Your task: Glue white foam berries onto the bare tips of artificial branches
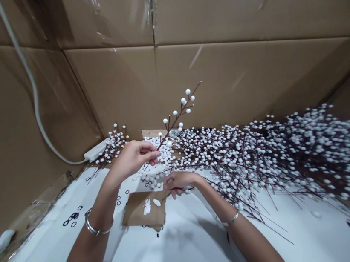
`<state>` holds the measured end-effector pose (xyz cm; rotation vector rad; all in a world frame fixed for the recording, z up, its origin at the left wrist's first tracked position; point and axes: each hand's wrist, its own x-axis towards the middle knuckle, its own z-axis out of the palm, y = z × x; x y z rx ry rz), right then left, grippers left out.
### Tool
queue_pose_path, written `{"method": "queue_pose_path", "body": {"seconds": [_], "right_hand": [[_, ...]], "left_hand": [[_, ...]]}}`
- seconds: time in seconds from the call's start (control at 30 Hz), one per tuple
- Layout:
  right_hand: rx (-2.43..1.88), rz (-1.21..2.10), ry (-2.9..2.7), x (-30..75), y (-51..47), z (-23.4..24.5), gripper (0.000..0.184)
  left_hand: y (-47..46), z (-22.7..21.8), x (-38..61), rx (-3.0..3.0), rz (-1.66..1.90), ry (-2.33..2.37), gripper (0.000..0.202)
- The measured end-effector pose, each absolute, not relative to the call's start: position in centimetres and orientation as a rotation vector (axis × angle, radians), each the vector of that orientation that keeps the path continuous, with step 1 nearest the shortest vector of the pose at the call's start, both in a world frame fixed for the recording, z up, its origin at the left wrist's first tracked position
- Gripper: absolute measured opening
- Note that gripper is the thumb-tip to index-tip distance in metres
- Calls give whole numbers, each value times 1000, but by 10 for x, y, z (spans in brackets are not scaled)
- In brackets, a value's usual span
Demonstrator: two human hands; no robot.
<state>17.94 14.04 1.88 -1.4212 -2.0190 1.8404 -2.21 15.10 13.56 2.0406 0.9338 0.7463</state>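
Between the thumb and fingers of my left hand [138, 156] is an artificial berry branch [174, 124], brown-stemmed with small white berries, tilted up to the right. A few of its side twigs have bare tips. My right hand [179, 181] is lower and to the right, fingers bent and pinched together near a thin dark stem; what it holds is too small to make out. Just below and left of it lies a piece of cardboard [132, 211] with white paste-like blobs [146, 206] on it. Loose white berries [165, 151] are heaped behind my hands.
A large pile of white berry branches [236, 153] spreads along the back and right. A smaller bunch [115, 141] lies by a white power strip [97, 150] with a cable [32, 89]. Black rings [75, 216] dot the white table [130, 261]. Cardboard walls [117, 82] enclose it.
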Motion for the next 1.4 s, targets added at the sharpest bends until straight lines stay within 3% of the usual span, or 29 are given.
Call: {"method": "queue_pose_path", "body": {"seconds": [0.13, 0.3, 0.57, 0.83, 1.1, 1.27, 1.4], "right_hand": [[-1504, 1813, -2075, 180, 137, 23, 27], [-1475, 1209, -2074, 186, 130, 48, 16], [-914, 853, -1196, 186, 108, 105, 22], [-859, 884, -933, 188, 101, 117, 27], [-825, 917, -881, 192, 107, 116, 20], [-853, 827, -893, 197, 108, 118, 20], [-833, 827, -928, 197, 107, 118, 22]], "left_hand": [[150, 137, -22, 2033, 752, 917, 21], [146, 139, -18, 1969, 777, 887, 21], [137, 125, 14, 1788, 922, 843, 22], [125, 110, 35, 1776, 898, 746, 22], [144, 109, 27, 1861, 754, 661, 27], [199, 89, -10, 2174, 786, 1080, 35], [231, 47, -22, 2311, 580, 1176, 20]]}}
